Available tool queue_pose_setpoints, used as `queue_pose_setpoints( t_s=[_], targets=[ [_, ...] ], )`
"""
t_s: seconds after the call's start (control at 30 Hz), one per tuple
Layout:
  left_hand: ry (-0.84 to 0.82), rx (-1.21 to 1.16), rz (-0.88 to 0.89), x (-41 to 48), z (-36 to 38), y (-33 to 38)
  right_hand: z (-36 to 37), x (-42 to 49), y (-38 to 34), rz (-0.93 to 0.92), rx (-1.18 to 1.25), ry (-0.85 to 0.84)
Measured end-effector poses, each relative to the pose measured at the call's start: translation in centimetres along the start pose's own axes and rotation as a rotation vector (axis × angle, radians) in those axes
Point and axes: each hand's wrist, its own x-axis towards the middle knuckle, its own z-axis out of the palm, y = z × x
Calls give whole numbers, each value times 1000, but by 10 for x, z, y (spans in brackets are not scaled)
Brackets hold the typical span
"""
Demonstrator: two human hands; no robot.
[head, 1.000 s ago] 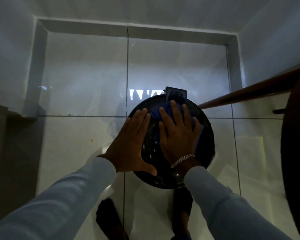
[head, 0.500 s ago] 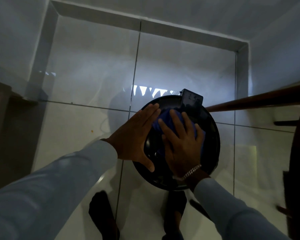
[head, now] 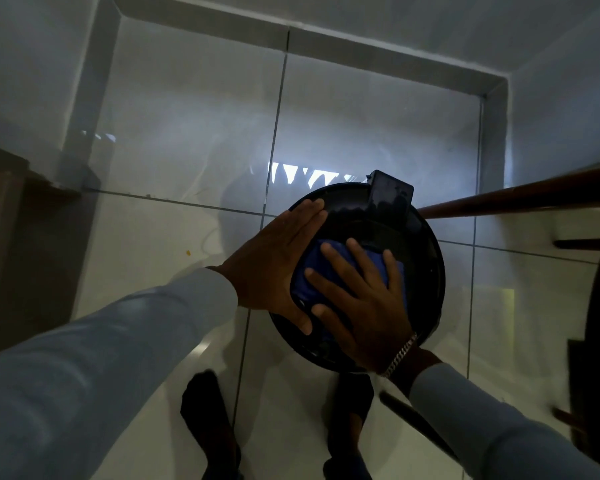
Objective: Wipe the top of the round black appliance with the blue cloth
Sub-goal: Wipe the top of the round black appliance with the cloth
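Mid-wipe. Round black appliance (head: 420, 268) stood on the tiled floor (head: 160, 258), just in front of the person's feet. Blue cloth (head: 309, 271) lay bunched on the appliance's top, left of its centre. Right hand (head: 364, 299) lay flat on the cloth, fingers spread, pressing down, not curled around it. Left hand (head: 278, 265) lay flat and open on the appliance's left rim, touching the cloth's edge, apparently steadying the body. Small black box (head: 390, 199) rose at the appliance's far rim; brown rail (head: 516, 199) ran off to the right of it.

Judgement: step in hand was the wiping stroke itself, with the left-centre covered. Far and right parts of the top looked uncovered by the cloth. Next move calls for sliding the cloth toward the far-right rim under steady downward pressure, working around the box and keeping the left-hand brace.
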Motion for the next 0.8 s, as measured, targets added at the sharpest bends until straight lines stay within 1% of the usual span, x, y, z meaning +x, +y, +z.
queue_pose_setpoints(
  t_s=[0.1, 0.17, 0.3, 0.37, 0.43, 0.57, 0.73, 0.8],
  targets=[
    [-20, 11, -1, 0, -2, -1, 0, 6, -8, 90, -15, 4],
    [-27, 16, 5, 2, -4, -2, 1, 9, -11, 85, -64, -10],
    [-20, 56, 17, 1, -2, -4, -2, -2, -5, -91, -149, -17],
    [-34, 70, 10, 1, -2, -4, -9, -7, 2, -175, -194, -51],
    [-42, 77, 0, 1, -4, -2, -15, -7, 5, -222, -213, -98],
    [-49, 78, 5, 2, -4, -4, -19, -6, 7, -259, -241, -179],
    [-51, 98, 7, 2, -4, -3, -30, -22, 31, -484, -278, -287],
    [-61, 101, -2, 1, -5, -3, -38, -27, 36, -525, -286, -323]
  ],
)
